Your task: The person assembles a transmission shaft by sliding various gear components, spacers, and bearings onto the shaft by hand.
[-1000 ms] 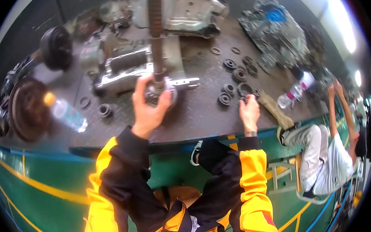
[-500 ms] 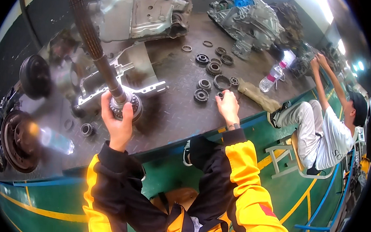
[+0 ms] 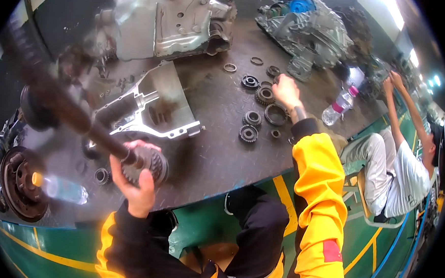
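Note:
My left hand is closed round the gear end of a long splined shaft. The shaft leans steeply, its blurred far end at the upper left. A toothed gear shows at its lower end, beside my thumb. My right hand is over the cluster of gears and rings, its fingers bent together at a ring; what they pinch is hidden. Close to it are a toothed gear, a large toothed ring and a dark gear. Two more gears and a small ring lie nearer me.
An open metal housing lies mid-bench, with larger casings and a transmission unit behind. Bottles stand right and lie left, next to a rusty drum. A seated person is at the right.
The shaft has tipped to the left in my left hand. My right hand has moved away from the small ring, farther up over the rings. The view has shifted slightly.

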Demonstrator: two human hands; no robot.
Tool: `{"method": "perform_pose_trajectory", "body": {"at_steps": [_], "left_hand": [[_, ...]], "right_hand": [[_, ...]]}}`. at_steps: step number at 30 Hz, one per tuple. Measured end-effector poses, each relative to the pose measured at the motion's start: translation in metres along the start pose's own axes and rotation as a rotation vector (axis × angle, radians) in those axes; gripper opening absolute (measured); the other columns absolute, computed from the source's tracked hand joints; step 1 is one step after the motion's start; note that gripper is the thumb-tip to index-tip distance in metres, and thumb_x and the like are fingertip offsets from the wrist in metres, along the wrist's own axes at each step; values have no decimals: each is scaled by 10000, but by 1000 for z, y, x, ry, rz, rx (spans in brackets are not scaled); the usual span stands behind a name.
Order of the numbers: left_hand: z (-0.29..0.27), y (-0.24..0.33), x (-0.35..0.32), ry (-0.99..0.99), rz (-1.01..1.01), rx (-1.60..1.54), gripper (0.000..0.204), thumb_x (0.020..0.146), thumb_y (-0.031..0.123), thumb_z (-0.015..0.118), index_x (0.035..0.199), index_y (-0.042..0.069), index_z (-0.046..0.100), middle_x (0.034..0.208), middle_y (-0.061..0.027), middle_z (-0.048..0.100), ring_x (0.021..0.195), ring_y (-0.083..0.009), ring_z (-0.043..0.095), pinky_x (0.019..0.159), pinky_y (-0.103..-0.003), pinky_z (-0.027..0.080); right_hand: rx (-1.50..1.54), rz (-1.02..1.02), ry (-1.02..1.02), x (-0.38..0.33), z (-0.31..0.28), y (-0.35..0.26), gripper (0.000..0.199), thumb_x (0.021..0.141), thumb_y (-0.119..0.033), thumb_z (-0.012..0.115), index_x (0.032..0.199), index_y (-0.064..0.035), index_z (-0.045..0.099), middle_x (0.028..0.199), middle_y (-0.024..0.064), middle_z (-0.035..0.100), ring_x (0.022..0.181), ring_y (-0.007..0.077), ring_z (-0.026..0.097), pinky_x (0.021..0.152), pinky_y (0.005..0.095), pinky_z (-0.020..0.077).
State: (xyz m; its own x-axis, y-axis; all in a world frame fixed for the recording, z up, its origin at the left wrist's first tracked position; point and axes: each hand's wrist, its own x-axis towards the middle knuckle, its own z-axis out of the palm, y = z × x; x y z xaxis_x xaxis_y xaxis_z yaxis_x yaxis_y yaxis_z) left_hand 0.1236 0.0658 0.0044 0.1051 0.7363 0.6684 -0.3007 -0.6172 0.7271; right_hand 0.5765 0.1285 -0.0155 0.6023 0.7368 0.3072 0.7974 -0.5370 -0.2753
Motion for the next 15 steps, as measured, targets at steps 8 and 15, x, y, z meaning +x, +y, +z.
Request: {"method": "perform_pose_trajectory", "body": {"at_steps": [8, 15], "left_hand": [[-11, 5, -5, 10, 12, 102, 683, 844, 527, 636, 1278, 74, 368, 1072, -140, 467, 910, -302, 554, 687, -380, 518], [4, 16, 6, 20, -109, 187, 650, 852, 500, 561, 1303, 84, 345, 1072, -155, 424, 858, -316, 523, 646, -390, 508]], "right_hand": [[15, 118, -52, 101, 51, 16, 569, 793, -358, 636, 1164, 69, 578, 1193, 270, 602, 1143, 410, 561, 965, 443, 461], [-79, 106, -153, 133, 99, 44, 804, 725, -567, 713, 1254, 12, 540, 1261, 229, 586, 1160, 358, 573, 976, 405, 451]]}}
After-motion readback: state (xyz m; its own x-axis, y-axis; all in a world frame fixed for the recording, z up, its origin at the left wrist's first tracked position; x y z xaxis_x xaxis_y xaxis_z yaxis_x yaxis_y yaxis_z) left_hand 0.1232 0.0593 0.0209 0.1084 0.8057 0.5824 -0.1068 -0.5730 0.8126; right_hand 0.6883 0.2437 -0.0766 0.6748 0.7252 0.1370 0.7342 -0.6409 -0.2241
